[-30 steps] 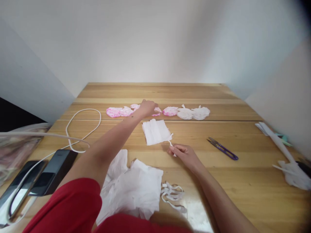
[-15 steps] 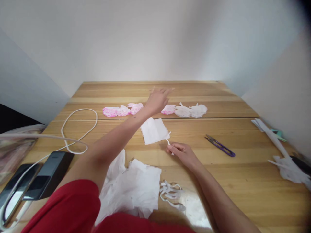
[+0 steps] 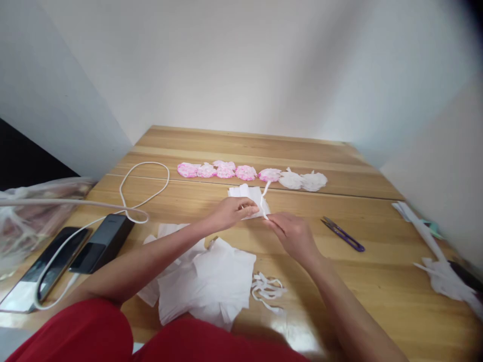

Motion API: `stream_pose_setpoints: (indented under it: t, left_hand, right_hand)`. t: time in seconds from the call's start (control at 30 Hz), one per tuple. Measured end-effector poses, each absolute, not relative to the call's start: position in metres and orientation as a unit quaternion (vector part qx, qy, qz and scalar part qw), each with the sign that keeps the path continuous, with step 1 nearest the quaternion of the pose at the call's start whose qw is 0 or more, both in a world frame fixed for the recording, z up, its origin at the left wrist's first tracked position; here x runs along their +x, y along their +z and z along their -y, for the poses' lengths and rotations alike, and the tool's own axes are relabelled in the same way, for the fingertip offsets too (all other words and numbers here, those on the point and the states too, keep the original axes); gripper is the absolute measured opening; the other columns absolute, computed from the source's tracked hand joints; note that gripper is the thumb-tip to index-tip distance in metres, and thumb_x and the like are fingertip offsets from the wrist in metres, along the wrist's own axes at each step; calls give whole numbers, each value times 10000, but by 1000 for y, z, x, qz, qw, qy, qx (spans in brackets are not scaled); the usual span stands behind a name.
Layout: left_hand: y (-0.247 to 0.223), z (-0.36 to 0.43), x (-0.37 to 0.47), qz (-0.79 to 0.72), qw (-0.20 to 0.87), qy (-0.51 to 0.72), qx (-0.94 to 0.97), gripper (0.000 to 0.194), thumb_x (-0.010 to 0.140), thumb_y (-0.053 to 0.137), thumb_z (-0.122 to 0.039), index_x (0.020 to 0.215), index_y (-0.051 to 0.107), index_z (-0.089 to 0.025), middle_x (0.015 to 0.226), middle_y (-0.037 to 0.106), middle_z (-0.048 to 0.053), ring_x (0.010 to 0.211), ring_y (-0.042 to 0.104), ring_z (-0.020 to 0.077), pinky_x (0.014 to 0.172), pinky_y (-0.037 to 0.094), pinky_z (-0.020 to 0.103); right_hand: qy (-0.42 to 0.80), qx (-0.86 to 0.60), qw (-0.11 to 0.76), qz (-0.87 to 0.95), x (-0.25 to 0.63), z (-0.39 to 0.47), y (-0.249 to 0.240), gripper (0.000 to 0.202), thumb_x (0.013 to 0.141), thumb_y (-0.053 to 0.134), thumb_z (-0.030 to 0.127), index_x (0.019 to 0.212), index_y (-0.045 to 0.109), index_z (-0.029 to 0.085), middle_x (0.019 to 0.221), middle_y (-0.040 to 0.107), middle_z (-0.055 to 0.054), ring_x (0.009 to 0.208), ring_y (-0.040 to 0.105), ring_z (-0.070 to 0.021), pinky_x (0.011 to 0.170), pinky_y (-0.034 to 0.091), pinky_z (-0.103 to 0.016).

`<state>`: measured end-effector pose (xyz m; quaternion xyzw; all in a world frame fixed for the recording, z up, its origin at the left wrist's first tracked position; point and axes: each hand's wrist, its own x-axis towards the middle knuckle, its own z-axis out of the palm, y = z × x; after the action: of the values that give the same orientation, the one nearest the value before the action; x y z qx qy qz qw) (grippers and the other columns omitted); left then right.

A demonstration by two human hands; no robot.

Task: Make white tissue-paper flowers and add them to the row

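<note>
My right hand (image 3: 296, 236) is closed on the lower end of a thin white twisted strip (image 3: 266, 188), which stands up from its fingertips. Just left of the strip, my left hand (image 3: 231, 212) has its fingers slightly apart, close to the strip and over a small pleated white paper square (image 3: 245, 192). Whether those fingers touch the strip is unclear. Behind the square, a row of crinkled paper puffs lies on the table: pink-and-white ones (image 3: 246, 173) on the left and plain white ones (image 3: 314, 181) at the right end.
White paper sheets (image 3: 222, 274) lie near my body, with loose white strips (image 3: 267, 289) beside them. Purple thread snips (image 3: 343, 234) rest on the right. On the left are a white cable (image 3: 123, 186), a black power bank (image 3: 103, 244) and a phone (image 3: 56, 261).
My left hand has come back from above the row of puffs to beside the strip. My right hand still holds the strip, now raised more upright. The camera view has shifted slightly.
</note>
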<state>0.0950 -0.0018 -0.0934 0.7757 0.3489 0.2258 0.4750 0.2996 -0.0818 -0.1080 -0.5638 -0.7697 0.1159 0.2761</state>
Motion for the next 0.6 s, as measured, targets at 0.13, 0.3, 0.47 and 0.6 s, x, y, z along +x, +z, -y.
stream_pose_setpoints:
  t: [0.13, 0.3, 0.47, 0.6]
  left_hand:
    - [-86, 4, 96, -364, 578, 297, 667, 351, 758, 633, -521, 744, 638, -170, 614, 536, -26, 553, 435, 86, 528, 305, 227]
    - [-81, 1, 90, -381, 611, 366, 589, 335, 705, 686, -470, 611, 637, -153, 570, 541, -11, 543, 427, 77, 536, 319, 235]
    - [-93, 5, 82, -359, 663, 346, 559, 331, 691, 699, -481, 659, 697, -151, 641, 626, 15, 555, 467, 80, 570, 362, 243]
    - [-94, 12, 84, -345, 675, 323, 567, 358, 711, 693, -486, 577, 653, -156, 603, 609, 9, 558, 484, 83, 584, 369, 239]
  right_hand:
    - [53, -527, 225, 818, 289, 76, -92, 436, 987, 374, 453, 857, 717, 218, 796, 710, -103, 733, 605, -211, 673, 401, -314]
    - [107, -509, 261, 813, 284, 72, -84, 362, 970, 442, 422, 828, 707, 221, 813, 700, -86, 782, 609, -213, 731, 430, -331]
    - [332, -499, 435, 672, 282, 68, -88, 394, 890, 564, 484, 628, 668, 210, 1160, 675, -84, 1077, 608, -247, 910, 460, -376]
    - [516, -428, 531, 518, 272, 55, -94, 343, 808, 639, 527, 649, 691, 228, 1157, 701, -67, 1078, 625, -265, 926, 493, -435]
